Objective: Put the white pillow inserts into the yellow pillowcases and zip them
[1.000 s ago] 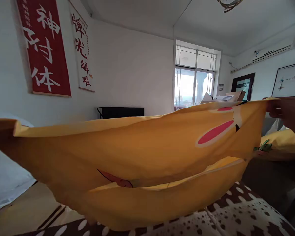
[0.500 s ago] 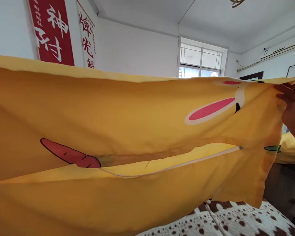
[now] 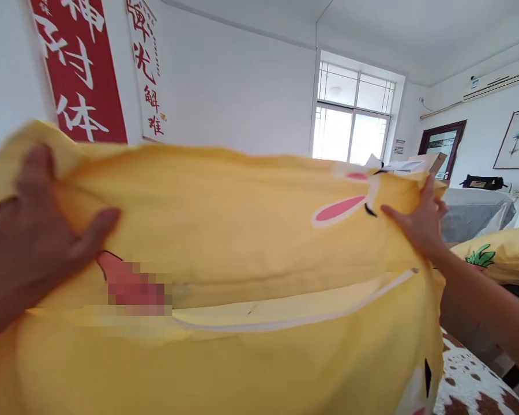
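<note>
A yellow pillowcase [image 3: 242,219] printed with a rabbit and a carrot is held up spread wide before me, filling much of the view. Across its middle runs a long slit with a pale zipper edge [image 3: 277,324], gaping slightly. My left hand [image 3: 56,225], a little blurred, is closed on the upper left part, its thumb on the near face. At the upper right corner my right hand [image 3: 421,222] grips the cloth, thumb in front and other fingers partly hidden behind. The lower part hangs down, and a patch over the carrot is pixelated.
Below right lies a white and brown patterned blanket [image 3: 471,374]. Beyond my right arm is another yellow printed cloth item [image 3: 510,253], with a grey-covered object [image 3: 480,213] behind it. Red and white scrolls hang on the left wall; a window [image 3: 354,109] is at the back.
My left hand has come into view at the left, holding the cloth. My right hand and the right edge have moved left and down, and the cloth looks brighter. The view has tilted downward in the room.
</note>
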`<state>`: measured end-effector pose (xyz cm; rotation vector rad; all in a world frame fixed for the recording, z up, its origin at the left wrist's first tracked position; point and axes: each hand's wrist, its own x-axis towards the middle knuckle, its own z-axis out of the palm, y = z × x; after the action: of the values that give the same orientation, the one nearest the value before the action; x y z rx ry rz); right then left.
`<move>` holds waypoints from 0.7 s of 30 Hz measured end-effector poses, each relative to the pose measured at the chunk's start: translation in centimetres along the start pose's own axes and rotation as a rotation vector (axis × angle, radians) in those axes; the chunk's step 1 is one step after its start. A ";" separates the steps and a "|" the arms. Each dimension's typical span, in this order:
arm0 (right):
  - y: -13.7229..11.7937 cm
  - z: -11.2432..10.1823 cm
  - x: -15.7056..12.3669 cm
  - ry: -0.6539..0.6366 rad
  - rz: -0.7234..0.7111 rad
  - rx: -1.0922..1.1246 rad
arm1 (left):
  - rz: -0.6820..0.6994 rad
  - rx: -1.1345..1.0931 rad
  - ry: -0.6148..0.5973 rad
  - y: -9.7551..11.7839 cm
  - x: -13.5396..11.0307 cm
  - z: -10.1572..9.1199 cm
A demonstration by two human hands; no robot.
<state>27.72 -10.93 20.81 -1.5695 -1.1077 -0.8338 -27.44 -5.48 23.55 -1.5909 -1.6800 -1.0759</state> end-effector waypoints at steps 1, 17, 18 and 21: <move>0.2 1.6 -1.1 -0.037 -0.015 -0.041 | 0.004 0.016 -0.046 0.6 -0.3 1.2; 8.3 20.4 -13.4 -0.504 -0.320 -0.402 | -0.072 -0.428 -0.660 0.1 -6.1 23.7; 8.9 21.3 -14.0 -0.550 -0.304 -0.401 | -0.083 -0.451 -0.702 0.3 -6.3 24.9; 10.5 22.7 -15.8 -0.727 -0.211 -0.374 | -0.029 -0.417 -0.851 0.0 -7.7 27.5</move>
<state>31.97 6.21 -2.93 -2.1863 -1.7268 -0.6349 -23.32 14.05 3.17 -2.5489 -2.0748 -0.8384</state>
